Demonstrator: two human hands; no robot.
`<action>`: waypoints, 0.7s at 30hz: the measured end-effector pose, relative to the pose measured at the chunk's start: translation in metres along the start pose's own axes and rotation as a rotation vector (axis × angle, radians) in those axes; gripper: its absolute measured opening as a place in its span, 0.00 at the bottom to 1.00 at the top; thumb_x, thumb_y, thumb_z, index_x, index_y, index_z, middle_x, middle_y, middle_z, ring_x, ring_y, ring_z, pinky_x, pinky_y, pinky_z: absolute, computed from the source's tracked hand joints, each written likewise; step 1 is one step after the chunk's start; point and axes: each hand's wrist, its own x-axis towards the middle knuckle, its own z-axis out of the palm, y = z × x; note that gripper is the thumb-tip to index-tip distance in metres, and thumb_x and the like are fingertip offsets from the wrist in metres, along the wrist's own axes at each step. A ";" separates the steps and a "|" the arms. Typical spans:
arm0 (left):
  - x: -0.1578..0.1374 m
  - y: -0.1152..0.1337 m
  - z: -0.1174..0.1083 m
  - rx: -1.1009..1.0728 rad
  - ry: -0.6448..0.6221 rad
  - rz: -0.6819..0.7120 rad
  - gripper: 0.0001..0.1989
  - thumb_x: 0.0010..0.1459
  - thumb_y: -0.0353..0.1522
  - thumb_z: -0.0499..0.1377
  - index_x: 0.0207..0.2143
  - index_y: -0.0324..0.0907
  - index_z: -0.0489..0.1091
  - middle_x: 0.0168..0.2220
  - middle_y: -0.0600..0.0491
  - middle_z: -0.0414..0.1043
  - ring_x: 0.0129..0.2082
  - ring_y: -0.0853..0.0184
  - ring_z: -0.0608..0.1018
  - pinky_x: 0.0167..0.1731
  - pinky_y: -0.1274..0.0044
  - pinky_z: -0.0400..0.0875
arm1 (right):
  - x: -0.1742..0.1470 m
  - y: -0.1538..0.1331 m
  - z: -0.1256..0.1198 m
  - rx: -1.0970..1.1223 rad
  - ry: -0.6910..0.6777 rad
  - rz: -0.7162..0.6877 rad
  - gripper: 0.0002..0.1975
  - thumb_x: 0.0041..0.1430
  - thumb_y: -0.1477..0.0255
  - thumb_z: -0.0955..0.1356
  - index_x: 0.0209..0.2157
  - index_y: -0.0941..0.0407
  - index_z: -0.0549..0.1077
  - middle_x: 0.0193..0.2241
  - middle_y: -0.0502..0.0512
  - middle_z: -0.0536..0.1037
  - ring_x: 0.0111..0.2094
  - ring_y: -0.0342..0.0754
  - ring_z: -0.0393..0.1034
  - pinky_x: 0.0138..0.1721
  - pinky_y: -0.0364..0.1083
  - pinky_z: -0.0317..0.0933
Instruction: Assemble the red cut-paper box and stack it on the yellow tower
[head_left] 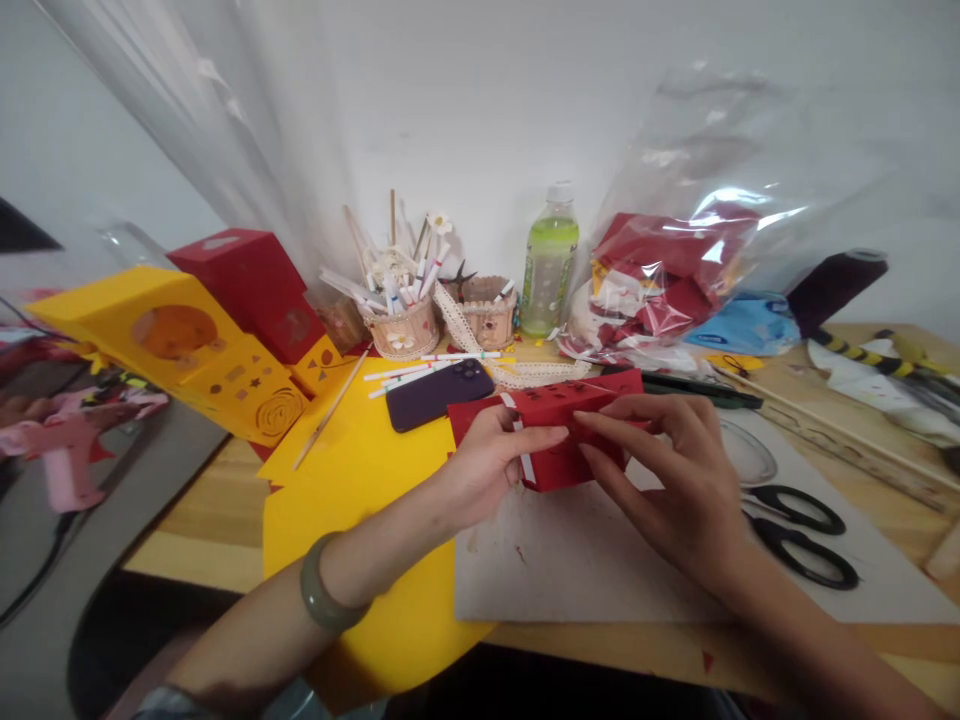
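Observation:
A folded red paper piece (pixel 574 455) with cut-out shapes along its top face is held up over the white board (pixel 510 575). My left hand (pixel 487 460) grips its left end, thumb lying across the front, beside a white strip on the paper. On the right side, my right hand (pixel 679 470) has its fingertips on the front and upper edge of the same piece, fingers bent around it. The fingers behind the paper are hidden. Black-handled scissors (pixel 806 530) lie right of my right hand, their blades out of sight.
Yellow paper (pixel 360 530) and a dark phone (pixel 442 393) lie to the left, near a yellow cut-out box (pixel 180 340) and a pink glue gun (pixel 64 450). Behind stand a pen basket (pixel 405 335), a green drink bottle (pixel 550 265) and a plastic bag (pixel 675 260).

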 end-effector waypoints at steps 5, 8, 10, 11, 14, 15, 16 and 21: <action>0.000 -0.001 -0.002 -0.007 -0.018 0.028 0.12 0.42 0.25 0.67 0.34 0.37 0.76 0.34 0.51 0.79 0.35 0.67 0.77 0.41 0.76 0.67 | -0.002 0.002 0.001 -0.029 0.007 -0.061 0.12 0.54 0.80 0.69 0.40 0.53 0.71 0.32 0.56 0.73 0.33 0.49 0.64 0.32 0.49 0.63; 0.000 -0.001 -0.002 -0.022 -0.024 0.028 0.12 0.43 0.24 0.66 0.34 0.36 0.76 0.34 0.50 0.79 0.35 0.69 0.77 0.40 0.77 0.67 | -0.005 0.004 0.000 -0.069 0.033 -0.112 0.11 0.53 0.81 0.70 0.37 0.53 0.71 0.32 0.56 0.73 0.32 0.48 0.64 0.32 0.49 0.63; 0.000 -0.001 -0.001 -0.028 -0.008 0.011 0.13 0.43 0.24 0.66 0.36 0.35 0.76 0.35 0.50 0.79 0.35 0.69 0.77 0.40 0.77 0.68 | -0.007 0.005 0.000 -0.100 0.042 -0.160 0.12 0.52 0.82 0.70 0.36 0.53 0.71 0.33 0.56 0.73 0.33 0.48 0.64 0.32 0.48 0.64; 0.000 -0.001 0.000 -0.030 0.003 0.002 0.14 0.43 0.24 0.66 0.36 0.35 0.76 0.35 0.49 0.79 0.34 0.69 0.77 0.39 0.77 0.69 | -0.007 0.006 0.000 -0.112 0.040 -0.184 0.12 0.52 0.82 0.70 0.37 0.53 0.71 0.33 0.56 0.73 0.33 0.48 0.65 0.32 0.48 0.64; 0.000 0.000 0.001 -0.048 0.023 -0.010 0.14 0.44 0.24 0.66 0.36 0.34 0.75 0.35 0.48 0.79 0.33 0.69 0.78 0.38 0.77 0.70 | -0.005 0.005 -0.001 -0.106 0.039 -0.179 0.14 0.53 0.81 0.70 0.40 0.52 0.71 0.34 0.56 0.74 0.33 0.48 0.67 0.33 0.49 0.64; 0.000 0.000 0.001 -0.055 0.025 -0.007 0.13 0.44 0.25 0.66 0.36 0.34 0.75 0.34 0.48 0.79 0.33 0.69 0.78 0.37 0.77 0.70 | -0.005 0.004 -0.002 -0.087 0.047 -0.141 0.14 0.53 0.81 0.69 0.41 0.52 0.71 0.34 0.56 0.74 0.33 0.48 0.67 0.33 0.49 0.64; 0.000 0.001 0.000 -0.061 0.029 -0.003 0.13 0.44 0.25 0.66 0.36 0.34 0.75 0.33 0.49 0.79 0.32 0.69 0.78 0.37 0.77 0.70 | -0.004 0.004 -0.004 -0.068 0.058 -0.095 0.15 0.53 0.81 0.69 0.42 0.52 0.70 0.34 0.55 0.74 0.33 0.48 0.68 0.33 0.50 0.64; 0.002 0.001 -0.002 -0.111 0.053 0.035 0.10 0.47 0.25 0.64 0.35 0.33 0.75 0.33 0.48 0.79 0.30 0.69 0.78 0.37 0.77 0.71 | -0.004 0.004 -0.007 -0.070 0.093 0.017 0.16 0.53 0.81 0.68 0.42 0.51 0.71 0.32 0.54 0.73 0.31 0.48 0.67 0.31 0.49 0.62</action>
